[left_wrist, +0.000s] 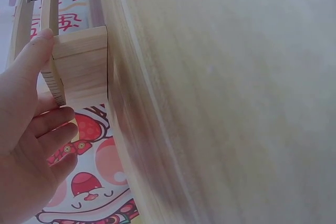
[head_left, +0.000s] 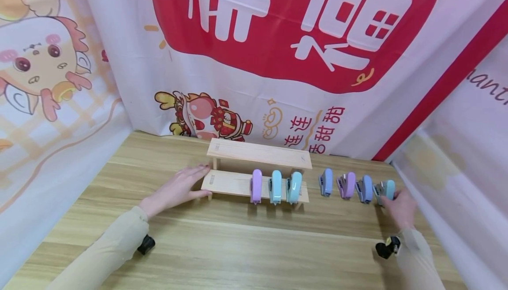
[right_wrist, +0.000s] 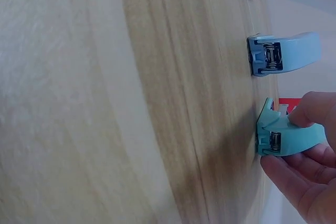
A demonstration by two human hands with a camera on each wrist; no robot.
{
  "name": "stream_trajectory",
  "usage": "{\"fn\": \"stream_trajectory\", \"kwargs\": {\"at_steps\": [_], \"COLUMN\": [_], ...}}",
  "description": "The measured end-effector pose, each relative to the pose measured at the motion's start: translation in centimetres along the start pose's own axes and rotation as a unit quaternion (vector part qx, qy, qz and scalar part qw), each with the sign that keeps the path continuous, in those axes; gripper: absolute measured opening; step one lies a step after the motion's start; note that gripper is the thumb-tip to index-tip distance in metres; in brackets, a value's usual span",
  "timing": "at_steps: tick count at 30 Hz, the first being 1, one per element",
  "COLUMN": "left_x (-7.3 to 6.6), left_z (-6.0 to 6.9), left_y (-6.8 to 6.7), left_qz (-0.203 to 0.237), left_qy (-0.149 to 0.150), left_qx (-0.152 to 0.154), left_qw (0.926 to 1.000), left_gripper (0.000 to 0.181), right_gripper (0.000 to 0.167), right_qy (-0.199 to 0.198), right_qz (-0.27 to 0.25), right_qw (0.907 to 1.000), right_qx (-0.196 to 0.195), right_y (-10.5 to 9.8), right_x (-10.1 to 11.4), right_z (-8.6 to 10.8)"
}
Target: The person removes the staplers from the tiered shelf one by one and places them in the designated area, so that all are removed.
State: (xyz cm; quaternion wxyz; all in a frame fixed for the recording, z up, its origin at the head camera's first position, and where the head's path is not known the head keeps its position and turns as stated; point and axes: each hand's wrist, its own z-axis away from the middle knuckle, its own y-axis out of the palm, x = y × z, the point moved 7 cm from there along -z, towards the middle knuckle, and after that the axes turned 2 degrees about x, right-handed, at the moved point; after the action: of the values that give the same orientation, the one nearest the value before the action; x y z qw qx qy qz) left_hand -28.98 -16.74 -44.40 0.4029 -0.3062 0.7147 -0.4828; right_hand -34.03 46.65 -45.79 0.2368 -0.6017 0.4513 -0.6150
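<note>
At the left end of a two-tier wooden rack [head_left: 230,183], my left hand [head_left: 178,189] pinches the lower shelf's end [left_wrist: 79,59] between thumb and fingers. On that shelf stand a purple stapler [head_left: 256,186] and two teal staplers [head_left: 275,187] [head_left: 294,187]. Far to the right, my right hand [head_left: 401,206] grips a teal stapler [head_left: 386,191], the rightmost in a row on the table. The right wrist view shows the thumb on one side of this teal stapler [right_wrist: 289,136] and fingers on the other, its base at the tabletop.
Between the rack and my right hand stand a blue stapler [head_left: 326,182], a purple stapler [head_left: 347,185] and another blue stapler [head_left: 364,189]. The rack's upper shelf [head_left: 259,153] rises behind the lower one. Printed cloth [head_left: 254,72] hangs behind and beside the wooden table [head_left: 246,250].
</note>
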Motion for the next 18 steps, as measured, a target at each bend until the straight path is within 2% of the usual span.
{"fn": "stream_trajectory", "kwargs": {"at_steps": [10, 18], "left_x": [0.1, 0.2], "left_z": [-0.1, -0.1], "left_y": [0.4, 0.3], "left_qz": [0.001, 0.007], "left_qy": [-0.005, -0.001], "left_qx": [0.011, 0.005], "left_qw": [0.9999, 1.0], "left_gripper": [0.081, 0.08], "right_gripper": [0.036, 0.044], "right_qy": [0.003, -0.014], "right_qz": [0.007, 0.022], "right_qw": [0.9999, 0.9996], "right_qx": [0.009, -0.01], "right_y": [-0.4, -1.9], "right_x": [0.3, 1.4], "right_z": [0.6, 1.5]}}
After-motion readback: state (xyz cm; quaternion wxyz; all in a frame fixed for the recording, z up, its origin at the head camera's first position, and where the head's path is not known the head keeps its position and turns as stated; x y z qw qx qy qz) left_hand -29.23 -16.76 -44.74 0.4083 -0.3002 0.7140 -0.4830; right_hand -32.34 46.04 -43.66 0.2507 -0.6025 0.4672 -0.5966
